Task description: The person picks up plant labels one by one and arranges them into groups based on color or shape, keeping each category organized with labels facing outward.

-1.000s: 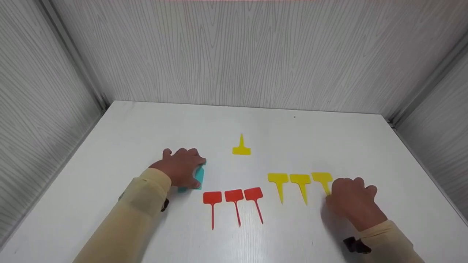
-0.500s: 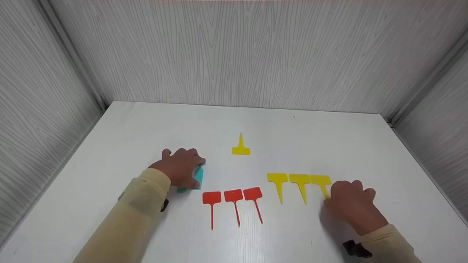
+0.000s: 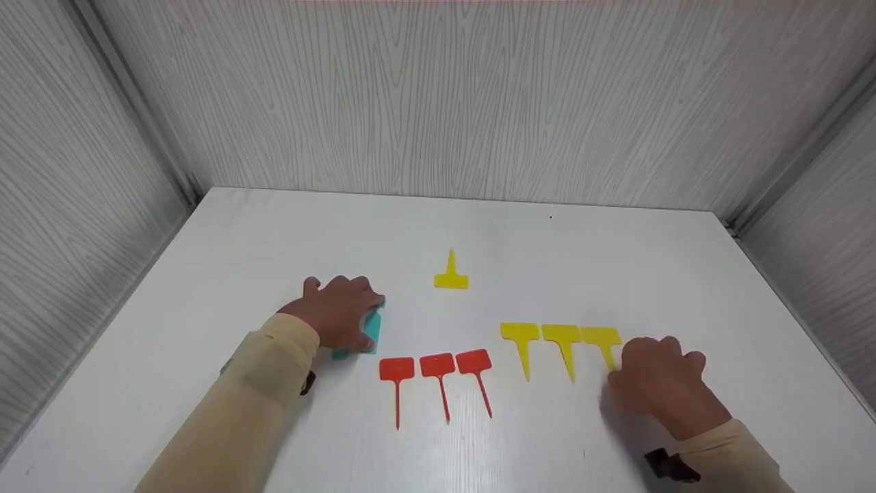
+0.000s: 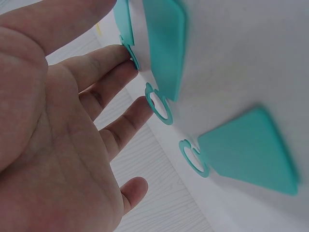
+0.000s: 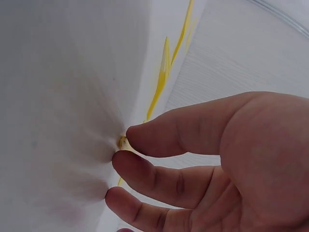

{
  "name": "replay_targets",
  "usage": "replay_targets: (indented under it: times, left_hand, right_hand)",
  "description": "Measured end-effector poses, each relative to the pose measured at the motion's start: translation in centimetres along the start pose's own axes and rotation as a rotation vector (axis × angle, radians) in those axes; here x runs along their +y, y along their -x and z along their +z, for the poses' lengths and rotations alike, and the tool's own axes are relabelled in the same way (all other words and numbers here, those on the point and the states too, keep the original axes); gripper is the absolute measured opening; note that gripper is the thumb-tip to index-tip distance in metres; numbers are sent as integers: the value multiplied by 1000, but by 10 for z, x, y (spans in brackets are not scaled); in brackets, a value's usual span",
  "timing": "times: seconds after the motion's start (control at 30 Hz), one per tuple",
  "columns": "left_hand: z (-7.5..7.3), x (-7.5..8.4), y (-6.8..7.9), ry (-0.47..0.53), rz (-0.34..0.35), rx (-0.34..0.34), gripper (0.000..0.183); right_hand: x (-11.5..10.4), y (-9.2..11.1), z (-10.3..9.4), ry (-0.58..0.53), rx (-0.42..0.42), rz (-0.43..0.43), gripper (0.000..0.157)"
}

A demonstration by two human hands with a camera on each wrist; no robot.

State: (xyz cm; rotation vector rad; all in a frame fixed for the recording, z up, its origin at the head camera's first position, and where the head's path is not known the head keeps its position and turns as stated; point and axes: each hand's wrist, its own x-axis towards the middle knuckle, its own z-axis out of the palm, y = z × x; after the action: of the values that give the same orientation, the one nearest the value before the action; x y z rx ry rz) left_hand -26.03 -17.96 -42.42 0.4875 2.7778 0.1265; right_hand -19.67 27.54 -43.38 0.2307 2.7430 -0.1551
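My left hand lies over teal tags with ring ends, its fingers spread. In the left wrist view its fingertips touch one teal tag and the ring of a second teal tag; a third teal tag lies apart from the fingers. From above, the hand hides most of them. My right hand pinches the stem of the rightmost yellow T-shaped plant label between thumb and index finger. That label lies flat, its head almost touching the middle yellow label; the left yellow label lies alongside.
Three red plant labels lie in a row between the hands, stems toward me. A single yellow label lies farther back, its point facing away. White grained panels wall the white table at the back and sides.
The rightmost yellow label has slid slightly left toward its neighbour, with my right hand on it; it then stays put. My left hand stays where it was.
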Motion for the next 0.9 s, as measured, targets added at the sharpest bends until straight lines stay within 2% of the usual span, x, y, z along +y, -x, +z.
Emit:
replay_targets:
  times: [0.2, 0.37, 0.5, 0.7, 0.9]
  left_hand:
    - [-1, 1, 0, -9, 2, 3, 88]
    - [-2, 3, 2, 3, -5, -4, 88]
    - [-2, 4, 2, 7, -13, 3, 90]
    - [-1, 5, 2, 6, -16, 6, 90]
    - [1, 5, 3, -3, -15, 7, 88]
  right_hand:
    - [0, 3, -4, -3, 20, -20, 22]
    - [-4, 3, -10, 12, 92, -80, 22]
    - [-15, -5, -18, 50, 138, -141, 25]
    - [-50, -30, -35, 52, 150, -259, 23]
    - [-99, -52, -39, 13, 139, -355, 28]
